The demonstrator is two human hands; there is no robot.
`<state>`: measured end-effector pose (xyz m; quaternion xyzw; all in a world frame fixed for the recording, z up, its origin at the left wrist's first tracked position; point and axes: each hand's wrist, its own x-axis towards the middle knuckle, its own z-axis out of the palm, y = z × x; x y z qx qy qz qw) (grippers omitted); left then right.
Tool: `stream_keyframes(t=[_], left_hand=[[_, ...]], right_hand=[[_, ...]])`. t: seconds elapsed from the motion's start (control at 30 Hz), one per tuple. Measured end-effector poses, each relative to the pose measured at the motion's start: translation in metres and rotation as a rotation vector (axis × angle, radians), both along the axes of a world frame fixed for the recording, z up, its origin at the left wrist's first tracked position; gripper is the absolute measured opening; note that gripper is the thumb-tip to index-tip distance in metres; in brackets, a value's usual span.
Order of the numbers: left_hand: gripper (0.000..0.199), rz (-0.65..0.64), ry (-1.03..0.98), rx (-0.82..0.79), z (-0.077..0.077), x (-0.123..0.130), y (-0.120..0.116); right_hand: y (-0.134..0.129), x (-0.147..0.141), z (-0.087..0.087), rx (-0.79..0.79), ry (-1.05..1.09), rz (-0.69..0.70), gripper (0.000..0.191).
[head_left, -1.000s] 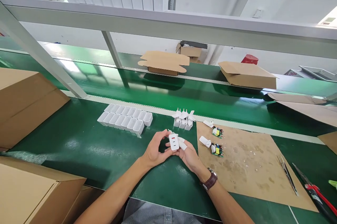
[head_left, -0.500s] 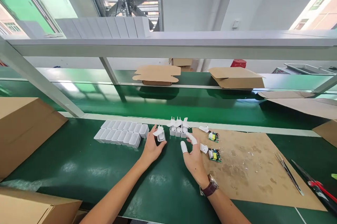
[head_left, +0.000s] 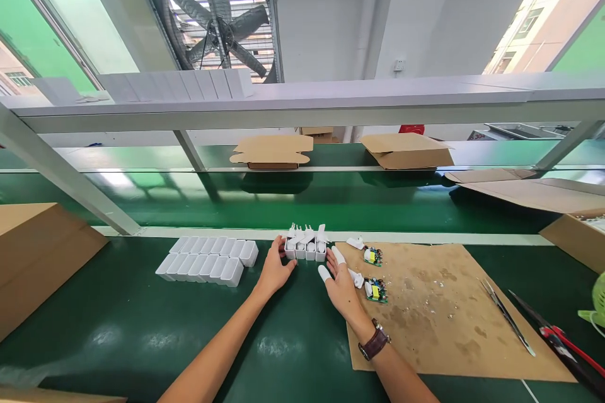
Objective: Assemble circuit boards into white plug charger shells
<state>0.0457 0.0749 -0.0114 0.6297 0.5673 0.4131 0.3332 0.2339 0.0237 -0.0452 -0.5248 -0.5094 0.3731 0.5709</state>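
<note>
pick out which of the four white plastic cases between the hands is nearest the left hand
The leftmost white, box-shaped plastic case, right at the left hand; the other three stand farther right, toward the right hand.

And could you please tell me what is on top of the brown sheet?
On the brown sheet lie two circuit boards, white pieces, tweezers and pale specks. The right hand and forearm cover part of its left edge, so anything there is hidden.

Bare surface runs up between left hand and right hand! The row of white plug units blocks its far end; white casings bar the left, circuit boards the right.
</note>
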Motion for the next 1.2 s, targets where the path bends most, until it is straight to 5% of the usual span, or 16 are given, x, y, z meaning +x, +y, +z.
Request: stream_keyframes(t=[0.17,0.27,0.4,0.57,0.7,0.87,1.0,1.2], left_hand=[[0.068,0.013,0.128,0.184,0.013,-0.019,-0.029],[0.046,0.071,0.507,0.398,0.039,-0.047,-0.031],[0.020,0.140,0.904,0.420,0.064,-0.082,-0.026],[0.026,-0.023,0.911,0.512,0.058,-0.081,-0.032],[0.023,-0.179,0.868,0.542,0.050,-0.068,-0.042],[0.027,-0.030,0.924,0.437,0.047,-0.080,-0.032],[0.020,-0.031,0.814,0.430,0.043,-0.090,-0.023],[0.021,-0.363,0.559,0.347,0.041,-0.068,-0.047]], right_hand=[[-0.007,0.002,0.012,0.005,-0.092,-0.108,0.064],[-0.007,0.013,0.034,0.034,-0.160,-0.194,0.063],[-0.003,0.047,0.074,0.054,-0.185,-0.231,0.059],[-0.026,0.102,0.106,-0.030,-0.436,-0.093,0.053],[-0.065,0.125,0.106,-0.171,-0.784,0.075,0.052],[-0.086,0.134,0.088,-0.185,-0.954,0.106,0.056],[-0.083,0.130,0.083,-0.077,-0.921,0.089,0.047],[-0.083,0.085,0.080,-0.074,-0.803,0.074,0.048]])
